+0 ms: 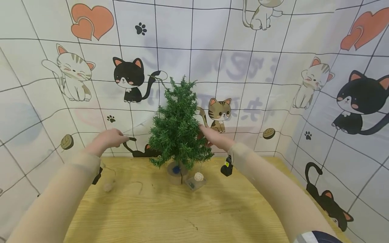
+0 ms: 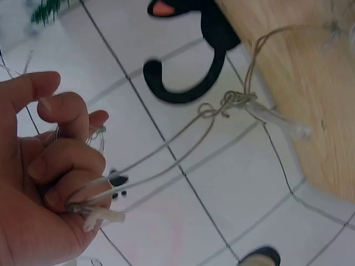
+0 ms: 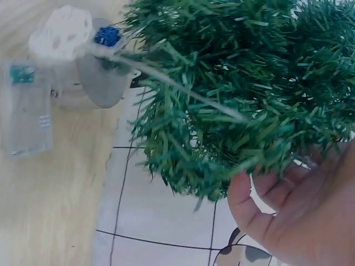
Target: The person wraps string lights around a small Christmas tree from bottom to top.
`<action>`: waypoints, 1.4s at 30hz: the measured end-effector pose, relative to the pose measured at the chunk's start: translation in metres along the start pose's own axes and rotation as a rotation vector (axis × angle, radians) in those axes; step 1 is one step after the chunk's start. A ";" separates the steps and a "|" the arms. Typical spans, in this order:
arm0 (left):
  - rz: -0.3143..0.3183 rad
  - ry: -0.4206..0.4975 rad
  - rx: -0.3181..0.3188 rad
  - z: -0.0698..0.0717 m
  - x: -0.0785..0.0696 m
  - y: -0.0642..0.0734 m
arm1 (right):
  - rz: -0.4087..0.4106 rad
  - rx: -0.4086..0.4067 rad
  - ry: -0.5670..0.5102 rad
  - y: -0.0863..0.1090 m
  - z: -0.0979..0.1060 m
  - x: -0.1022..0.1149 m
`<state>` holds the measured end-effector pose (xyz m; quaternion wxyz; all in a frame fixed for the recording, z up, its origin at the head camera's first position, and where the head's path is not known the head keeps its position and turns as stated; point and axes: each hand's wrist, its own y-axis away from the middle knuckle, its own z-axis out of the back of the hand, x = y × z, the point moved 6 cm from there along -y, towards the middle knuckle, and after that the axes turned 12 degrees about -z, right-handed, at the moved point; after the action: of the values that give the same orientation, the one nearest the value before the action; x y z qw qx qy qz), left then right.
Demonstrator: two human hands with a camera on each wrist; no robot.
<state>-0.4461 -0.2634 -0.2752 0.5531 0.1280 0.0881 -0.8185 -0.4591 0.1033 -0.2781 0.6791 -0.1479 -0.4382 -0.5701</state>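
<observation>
A green artificial Christmas tree (image 1: 179, 125) stands on the table near the wall. My left hand (image 1: 110, 138), left of the tree, has curled fingers around a thin light-string wire (image 2: 166, 144). Looped and knotted, that wire trails from the hand in the left wrist view, with small clear plastic pieces on it. At the tree's right side my right hand (image 3: 299, 205) reaches in among the branches, its fingertips partly hidden by green needles; I cannot tell whether they pinch anything. A pale woven ball (image 1: 199, 176) hangs on a wire from the lower right branches.
A clear flat box (image 3: 28, 111) lies on the wooden table (image 1: 170, 216) by the tree's round base (image 1: 173, 168). Another pale ball (image 1: 107, 186) sits at the table's left. Cat-patterned cloth (image 1: 176, 30) closes off the back and sides.
</observation>
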 end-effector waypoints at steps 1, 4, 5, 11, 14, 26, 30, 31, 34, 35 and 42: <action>-0.018 0.016 0.006 -0.009 -0.006 0.001 | 0.015 -0.003 -0.001 0.003 -0.001 -0.003; -0.078 0.069 -0.009 -0.036 -0.025 0.002 | 0.061 -0.026 0.009 0.008 -0.005 -0.012; -0.097 0.087 -0.021 -0.044 -0.033 0.004 | 0.067 -0.049 0.029 0.010 -0.006 -0.015; -0.229 0.295 -0.097 -0.081 -0.066 0.011 | 0.118 -0.172 0.220 0.008 -0.020 -0.025; -0.281 0.418 -0.123 -0.087 -0.077 0.015 | 0.141 -0.200 0.214 0.008 -0.023 -0.025; -0.446 0.364 -0.098 -0.090 -0.108 0.033 | 0.142 -0.217 0.183 0.012 -0.014 -0.027; -0.450 0.339 -0.128 -0.087 -0.118 0.042 | 0.149 -0.197 0.183 0.016 -0.014 -0.026; -0.451 0.339 -0.127 -0.086 -0.121 0.045 | 0.153 -0.185 0.175 0.018 -0.015 -0.026; -0.477 0.335 -0.107 -0.084 -0.131 0.054 | 0.149 -0.133 0.123 0.027 -0.017 -0.025; -0.485 0.331 -0.100 -0.083 -0.135 0.057 | 0.148 -0.119 0.104 0.030 -0.018 -0.026; -0.520 0.309 -0.036 -0.084 -0.155 0.081 | 0.160 -0.061 0.097 0.051 -0.022 -0.027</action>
<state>-0.3059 -0.1326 -0.3073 0.3070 0.2144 0.2154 -0.9019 -0.4025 0.1209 -0.2965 0.7381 -0.1750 -0.3741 -0.5335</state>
